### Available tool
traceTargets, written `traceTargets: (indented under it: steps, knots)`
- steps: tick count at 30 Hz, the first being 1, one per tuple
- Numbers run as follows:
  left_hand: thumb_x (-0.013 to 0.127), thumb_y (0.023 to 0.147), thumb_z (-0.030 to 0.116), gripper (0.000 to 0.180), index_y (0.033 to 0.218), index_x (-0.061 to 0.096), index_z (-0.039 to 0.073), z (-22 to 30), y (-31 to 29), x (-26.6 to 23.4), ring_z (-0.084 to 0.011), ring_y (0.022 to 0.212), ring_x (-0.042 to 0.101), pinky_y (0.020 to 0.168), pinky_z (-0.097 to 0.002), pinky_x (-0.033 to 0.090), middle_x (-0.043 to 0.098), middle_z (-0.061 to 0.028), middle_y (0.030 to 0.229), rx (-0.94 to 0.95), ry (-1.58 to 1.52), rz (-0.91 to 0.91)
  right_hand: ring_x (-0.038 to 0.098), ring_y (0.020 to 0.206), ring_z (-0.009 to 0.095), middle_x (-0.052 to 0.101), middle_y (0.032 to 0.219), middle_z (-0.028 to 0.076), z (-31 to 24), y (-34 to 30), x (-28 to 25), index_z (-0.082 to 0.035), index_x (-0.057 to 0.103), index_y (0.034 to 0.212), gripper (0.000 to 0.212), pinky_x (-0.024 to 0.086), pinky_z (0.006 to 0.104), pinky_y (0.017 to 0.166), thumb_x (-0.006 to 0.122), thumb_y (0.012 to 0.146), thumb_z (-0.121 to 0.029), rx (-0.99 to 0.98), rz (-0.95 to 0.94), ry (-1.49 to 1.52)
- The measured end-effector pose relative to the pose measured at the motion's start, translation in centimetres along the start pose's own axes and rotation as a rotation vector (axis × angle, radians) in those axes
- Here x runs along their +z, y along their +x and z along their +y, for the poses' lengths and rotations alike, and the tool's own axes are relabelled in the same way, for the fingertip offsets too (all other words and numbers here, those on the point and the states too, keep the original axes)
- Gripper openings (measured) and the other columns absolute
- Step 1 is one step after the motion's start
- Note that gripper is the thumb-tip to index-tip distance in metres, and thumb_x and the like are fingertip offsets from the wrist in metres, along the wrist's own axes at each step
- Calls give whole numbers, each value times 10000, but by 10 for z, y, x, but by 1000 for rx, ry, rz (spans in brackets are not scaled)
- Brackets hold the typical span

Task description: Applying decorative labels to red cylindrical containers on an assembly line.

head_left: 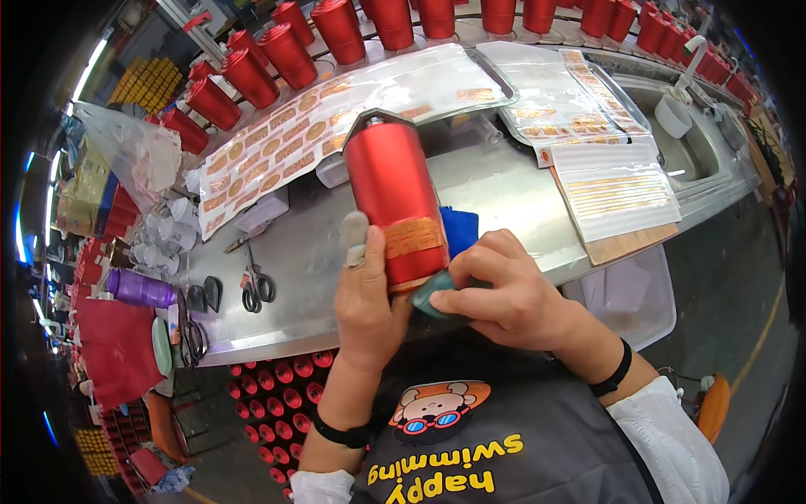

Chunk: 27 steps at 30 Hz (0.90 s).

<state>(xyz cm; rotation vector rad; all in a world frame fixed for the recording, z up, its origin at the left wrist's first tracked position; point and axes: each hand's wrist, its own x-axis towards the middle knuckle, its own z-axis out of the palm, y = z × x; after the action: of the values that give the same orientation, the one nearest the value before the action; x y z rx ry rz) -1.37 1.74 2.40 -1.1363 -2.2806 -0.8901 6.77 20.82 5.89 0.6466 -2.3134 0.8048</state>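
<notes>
My left hand (368,312) is closed round the lower part of a glossy red metal cylinder (386,181), held tilted above the table's front edge. A gold decal (411,237) wraps its side near the lower end. Pale covers sit on a left fingertip (356,228). Pinched in my right hand (512,294) is a green flat scraper-like piece (433,296), against the cylinder's lower end. A blue cloth (459,229) shows just behind the cylinder. What touches the cylinder's underside is hidden by my fingers.
Gold decal sheets (285,143) lie across the steel table (520,193). Scissors (254,286) and dark green pieces (204,294) rest at the left. A purple bottle (141,287) stands beyond them. Red cylinders (336,29) line the conveyor behind. A sink (693,151) is at the right.
</notes>
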Motion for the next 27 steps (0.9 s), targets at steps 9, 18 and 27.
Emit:
traceTargets:
  steps: [9, 18, 27]
  knots:
    - [744, 799, 152, 721, 1388, 393, -73, 8, 16, -8, -433, 1195, 515, 1018, -462, 422, 498, -276, 1322, 133, 199, -49, 496, 816, 221, 510, 869, 8, 2, 1, -7, -167, 654, 895, 361, 374, 358, 702, 719, 577, -9, 34, -46, 57]
    - [757, 790, 173, 781, 1426, 350, -25, 10, 14, -10, -422, 1222, 495, 1071, -521, 331, 499, -239, 1337, 2, 42, -44, 509, 843, 231, 528, 907, 18, 12, -3, -5, -152, 667, 935, 447, 386, 365, 731, 750, 522, -2, 12, -54, 99]
    - [773, 754, 148, 754, 1392, 412, -27, -5, -11, -4, -417, 1205, 514, 1026, -471, 410, 509, -242, 1319, -252, -268, -13, 510, 828, 237, 532, 898, 24, 13, -2, 0, -150, 670, 938, 455, 389, 358, 737, 761, 517, -2, -26, -30, 140]
